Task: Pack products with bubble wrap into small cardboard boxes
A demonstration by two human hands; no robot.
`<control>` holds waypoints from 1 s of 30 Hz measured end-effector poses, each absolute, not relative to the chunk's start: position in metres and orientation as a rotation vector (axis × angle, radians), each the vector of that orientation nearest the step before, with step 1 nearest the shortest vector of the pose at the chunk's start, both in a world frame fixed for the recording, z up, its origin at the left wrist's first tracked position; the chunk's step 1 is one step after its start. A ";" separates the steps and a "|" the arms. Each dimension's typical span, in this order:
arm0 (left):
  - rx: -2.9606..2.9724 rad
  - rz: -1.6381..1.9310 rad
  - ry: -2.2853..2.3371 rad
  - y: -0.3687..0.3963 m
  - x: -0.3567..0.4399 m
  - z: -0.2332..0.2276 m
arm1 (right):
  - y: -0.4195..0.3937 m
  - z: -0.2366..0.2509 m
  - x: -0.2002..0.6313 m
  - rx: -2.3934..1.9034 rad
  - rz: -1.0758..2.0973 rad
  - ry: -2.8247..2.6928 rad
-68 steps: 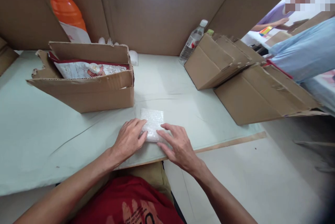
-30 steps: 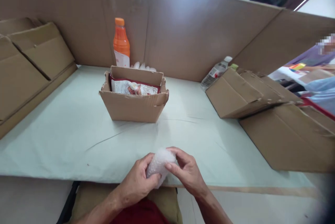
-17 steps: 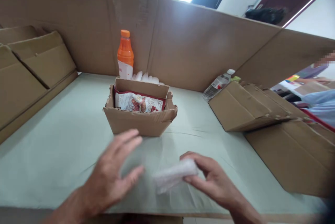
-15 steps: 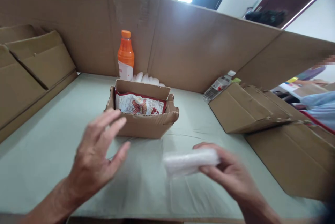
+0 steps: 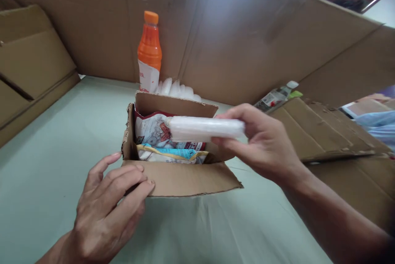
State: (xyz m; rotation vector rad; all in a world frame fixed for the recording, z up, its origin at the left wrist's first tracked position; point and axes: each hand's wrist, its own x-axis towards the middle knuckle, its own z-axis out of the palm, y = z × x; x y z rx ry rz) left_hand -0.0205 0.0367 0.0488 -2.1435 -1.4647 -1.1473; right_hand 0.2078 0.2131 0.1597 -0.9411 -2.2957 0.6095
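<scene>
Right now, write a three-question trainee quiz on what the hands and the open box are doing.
1. True or false: the right hand holds the bubble-wrapped bundle above the open cardboard box.
2. What does the left hand touch? A) the orange drink bottle B) the box's near wall C) the clear water bottle
3. Fill in: behind the box stands an ____ drink bottle.

Key: 1 true; 2 B; 3 orange.
</scene>
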 end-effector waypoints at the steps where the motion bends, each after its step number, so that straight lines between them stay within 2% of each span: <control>1: -2.140 -1.155 -1.471 0.039 -0.020 0.050 | 0.217 0.157 0.196 -0.924 0.590 -2.382; 3: -2.130 -1.168 -1.477 0.042 -0.020 0.050 | 0.222 0.149 0.173 -0.894 0.478 -2.587; 7: -2.144 -1.163 -1.478 0.043 -0.020 0.048 | 0.225 0.136 0.148 -0.823 -0.039 -3.024; 9: -2.146 -1.168 -1.491 0.042 -0.019 0.047 | 0.225 0.135 0.144 -0.815 -0.169 -3.145; 17: -2.120 -1.185 -1.478 0.044 -0.020 0.045 | 0.223 0.132 0.114 -0.929 -0.253 -3.358; 20: -2.103 -1.215 -1.459 0.042 -0.019 0.046 | 0.223 0.135 0.110 -0.933 -0.178 -3.416; 23: -1.937 -1.347 -1.512 0.035 -0.020 0.049 | 0.221 0.152 0.141 -0.834 -0.081 -3.224; 26: -1.747 -1.472 -1.711 0.026 -0.027 0.044 | 0.213 0.164 0.208 -0.891 -0.056 -2.707; 30: -1.741 -1.693 -2.181 0.019 -0.042 0.019 | 0.194 0.128 0.291 -1.270 0.177 -2.174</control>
